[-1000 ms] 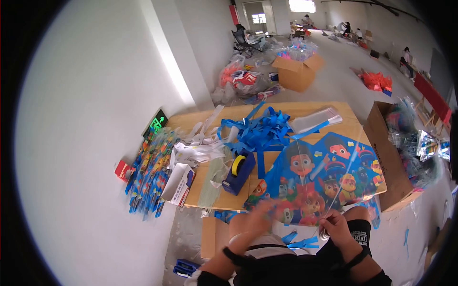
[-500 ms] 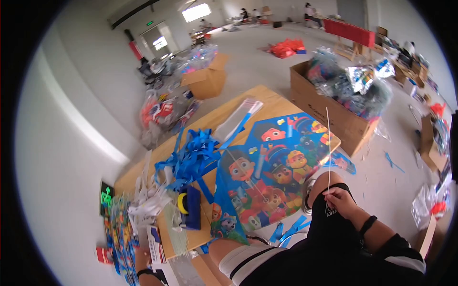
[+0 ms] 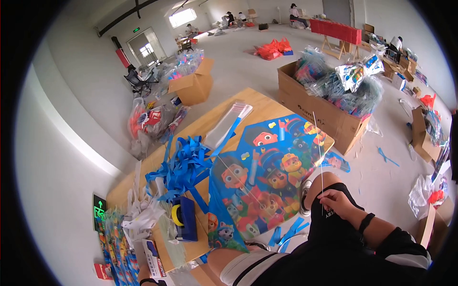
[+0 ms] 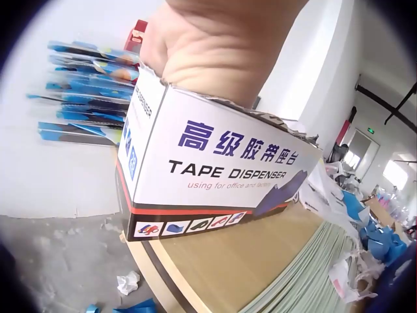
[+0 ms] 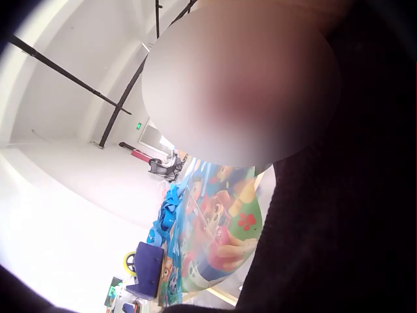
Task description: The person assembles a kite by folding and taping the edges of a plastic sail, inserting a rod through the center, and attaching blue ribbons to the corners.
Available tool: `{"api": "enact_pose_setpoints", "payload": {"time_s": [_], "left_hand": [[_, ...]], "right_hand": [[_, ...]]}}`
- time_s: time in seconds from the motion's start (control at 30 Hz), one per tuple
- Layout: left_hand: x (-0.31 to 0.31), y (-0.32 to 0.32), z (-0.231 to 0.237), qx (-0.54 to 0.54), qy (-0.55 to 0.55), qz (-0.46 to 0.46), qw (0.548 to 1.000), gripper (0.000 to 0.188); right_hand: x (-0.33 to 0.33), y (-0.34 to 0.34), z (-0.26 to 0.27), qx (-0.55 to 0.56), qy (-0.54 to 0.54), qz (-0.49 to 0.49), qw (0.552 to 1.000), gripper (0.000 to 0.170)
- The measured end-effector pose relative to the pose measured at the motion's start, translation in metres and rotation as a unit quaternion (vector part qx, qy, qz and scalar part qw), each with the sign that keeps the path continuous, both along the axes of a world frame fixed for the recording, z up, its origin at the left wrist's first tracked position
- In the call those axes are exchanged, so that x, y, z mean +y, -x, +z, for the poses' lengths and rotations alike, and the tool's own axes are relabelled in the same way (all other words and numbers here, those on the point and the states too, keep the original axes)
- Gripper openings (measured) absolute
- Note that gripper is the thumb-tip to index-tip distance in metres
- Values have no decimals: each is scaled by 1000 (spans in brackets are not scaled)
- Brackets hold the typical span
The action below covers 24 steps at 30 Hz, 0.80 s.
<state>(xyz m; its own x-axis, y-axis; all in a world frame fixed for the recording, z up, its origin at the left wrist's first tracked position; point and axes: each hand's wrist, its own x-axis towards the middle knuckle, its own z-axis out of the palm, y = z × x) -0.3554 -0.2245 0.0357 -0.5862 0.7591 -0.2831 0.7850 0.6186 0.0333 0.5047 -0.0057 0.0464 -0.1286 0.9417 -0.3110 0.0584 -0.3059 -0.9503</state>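
A thin white rod (image 3: 320, 157) stands nearly upright in my right hand (image 3: 337, 202), pinched between thumb and fingers above the right knee. My left hand (image 4: 215, 52) reaches down into an open white tape dispenser box (image 4: 215, 163); its fingers are hidden inside the box. On the wooden table lies a blue printed sheet (image 3: 267, 176) with cartoon figures, a thin rod running across it. Left of the sheet stands a blue tape dispenser (image 3: 188, 219) with a yellow roll. The right wrist view is largely blurred by something close to it.
Blue ribbons (image 3: 183, 164) and a clear plastic packet (image 3: 229, 125) lie on the table (image 3: 253, 99). Pale green strips (image 4: 306, 274) lie beside the box. Printed bundles (image 3: 117, 248) hang at the left edge. A large carton (image 3: 324, 102) of wrapped goods stands beyond the right corner.
My left hand has moved from the sheet's near edge to the box at the left. My right hand has moved off the sheet with the rod. The head view has swung right.
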Motion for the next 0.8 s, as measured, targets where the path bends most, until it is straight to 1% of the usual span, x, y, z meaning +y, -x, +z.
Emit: {"api": "enact_pose_setpoints", "payload": {"time_s": [0.3, 0.5, 0.57, 0.7, 0.73, 0.8], "left_hand": [[-1, -5, 3, -27, -4, 46, 999, 30], [-2, -1, 3, -41, -8, 73, 996, 38], [-1, 0, 6, -44, -9, 80, 996, 40], [1, 12, 6, -49, -17, 95, 994, 46], [-1, 17, 2, -47, -21, 95, 994, 46], [-6, 31, -10, -84, -72, 70, 991, 39]], "right_hand": [[6, 8, -3, 26, -14, 7, 1000, 13], [10, 10, -2, 11, -7, 8, 1000, 14], [11, 10, -3, -24, -13, 20, 999, 14], [12, 10, 0, -5, -10, 23, 1000, 14], [12, 9, -1, -5, -8, 24, 1000, 14], [12, 7, -4, 0, -10, 25, 1000, 13]]}}
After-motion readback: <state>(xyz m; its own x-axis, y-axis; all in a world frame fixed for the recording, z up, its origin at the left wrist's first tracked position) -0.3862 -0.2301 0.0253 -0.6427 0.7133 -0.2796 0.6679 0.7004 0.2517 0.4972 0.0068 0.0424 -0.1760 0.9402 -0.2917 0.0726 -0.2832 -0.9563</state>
